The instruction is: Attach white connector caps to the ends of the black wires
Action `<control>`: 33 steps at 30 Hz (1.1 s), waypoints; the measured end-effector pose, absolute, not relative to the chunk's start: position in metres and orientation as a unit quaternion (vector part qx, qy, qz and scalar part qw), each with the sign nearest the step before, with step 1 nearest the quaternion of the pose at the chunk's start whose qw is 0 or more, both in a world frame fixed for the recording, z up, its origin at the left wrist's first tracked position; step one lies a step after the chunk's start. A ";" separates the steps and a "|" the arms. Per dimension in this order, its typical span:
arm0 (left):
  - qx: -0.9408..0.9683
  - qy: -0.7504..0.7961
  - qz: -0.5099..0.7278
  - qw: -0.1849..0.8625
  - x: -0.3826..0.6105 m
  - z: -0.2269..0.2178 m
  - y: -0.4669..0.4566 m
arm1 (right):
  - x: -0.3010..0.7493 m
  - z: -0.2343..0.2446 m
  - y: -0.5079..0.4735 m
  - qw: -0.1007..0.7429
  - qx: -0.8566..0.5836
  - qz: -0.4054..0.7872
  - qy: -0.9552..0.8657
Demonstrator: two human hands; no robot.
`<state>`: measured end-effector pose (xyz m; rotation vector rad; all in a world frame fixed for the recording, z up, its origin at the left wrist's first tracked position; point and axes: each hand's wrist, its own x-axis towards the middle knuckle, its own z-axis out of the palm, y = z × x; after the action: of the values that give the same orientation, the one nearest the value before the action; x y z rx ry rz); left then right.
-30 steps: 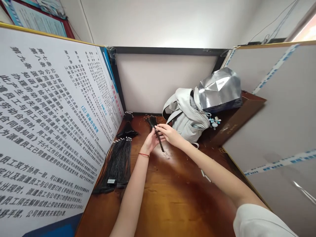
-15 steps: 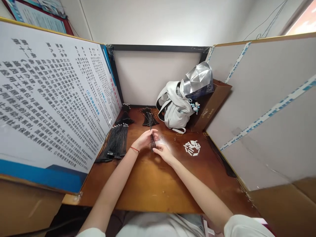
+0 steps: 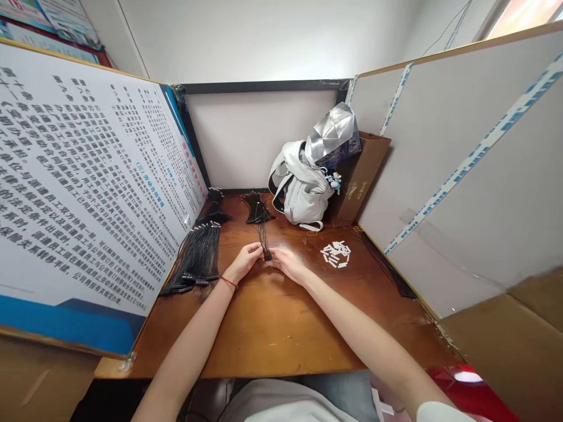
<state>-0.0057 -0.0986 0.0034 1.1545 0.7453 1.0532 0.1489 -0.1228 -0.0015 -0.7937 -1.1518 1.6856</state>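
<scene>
A thin bundle of black wires (image 3: 263,239) stands upright between my hands, over the wooden desk (image 3: 281,346). My left hand (image 3: 243,262) and my right hand (image 3: 285,264) both pinch its lower end, fingertips meeting there. Left of my hands lies a long bundle of black wires with dark connectors (image 3: 196,257). A further tuft of black wires (image 3: 256,208) sits at the back, with a smaller dark bunch (image 3: 214,208) by the left board. Several short white tubes (image 3: 335,254) lie in a heap to the right.
A printed notice board (image 3: 88,176) walls the desk's left side and a grey board (image 3: 444,170) its right. A pale backpack (image 3: 300,187), a silver bag (image 3: 333,136) and a brown cardboard box (image 3: 358,179) stand at the back right.
My view has risen and drawn back, showing more desk and the white heap. My hands have come closer together around the wire bundle's lower end.
</scene>
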 end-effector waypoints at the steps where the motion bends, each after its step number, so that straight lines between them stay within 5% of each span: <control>1: 0.515 0.320 0.452 0.654 -0.005 0.003 -0.099 | 0.150 -0.002 -0.123 0.450 -0.318 0.686 -0.475; 15: 0.570 0.389 0.458 0.560 0.009 -0.003 -0.097 | 0.157 0.002 -0.123 0.483 -0.418 0.573 -0.514; 33: 0.500 0.406 0.505 0.575 0.006 -0.001 -0.099 | 0.153 0.006 -0.132 0.464 -0.524 0.502 -0.508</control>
<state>0.0065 -0.0994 -0.0015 1.1713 0.9520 1.1828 0.1534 -0.1319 0.0056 -1.2878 -1.2485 1.2329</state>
